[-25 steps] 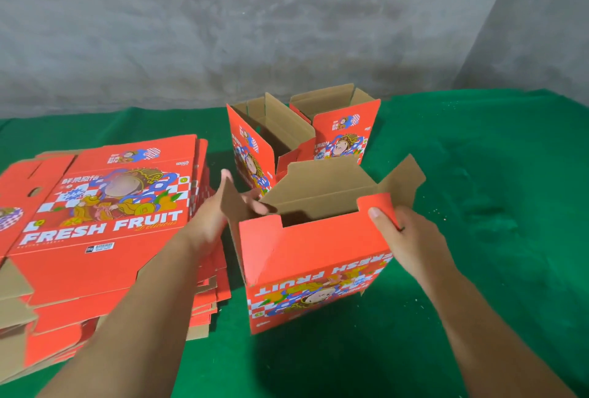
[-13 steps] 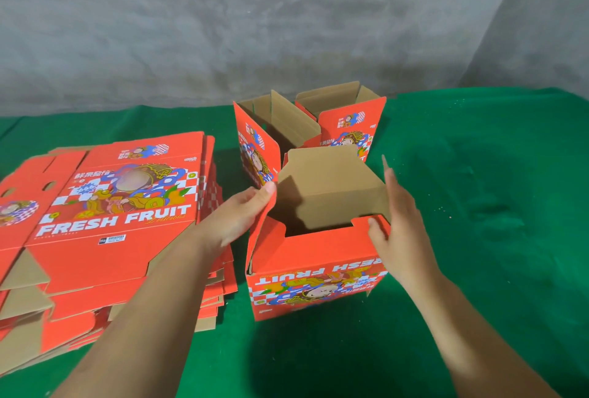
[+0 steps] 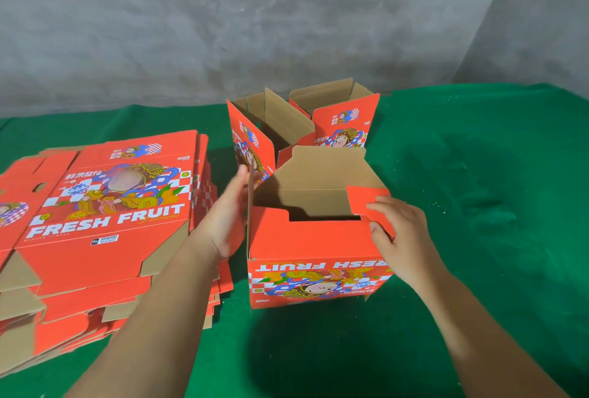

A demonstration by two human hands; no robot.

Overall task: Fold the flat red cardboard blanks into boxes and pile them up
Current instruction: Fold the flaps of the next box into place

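Nearest the camera, two bare forearms reach out over the green cloth [image 3: 478,174] toward a red box [image 3: 318,257] standing upright at centre, its "FRESH FRUIT" print upside down on the near wall. The right hand [image 3: 401,238] curls around the box's right flap [image 3: 366,203], thumb on the near side and fingers over the red face, bending that flap inward over the opening. The left hand [image 3: 229,216] lies with straight fingers flat against the outside of the left flap [image 3: 250,203], which stands up edge-on; it presses but grips nothing. The far flap [image 3: 322,168] rises behind the opening, brown side showing. To the left, just beside the left forearm, sits the stack of flat blanks [image 3: 105,225]. Further back, touching the held box's far side, stand two folded boxes [image 3: 302,123] with tops open, side by side before the grey wall [image 3: 287,15].
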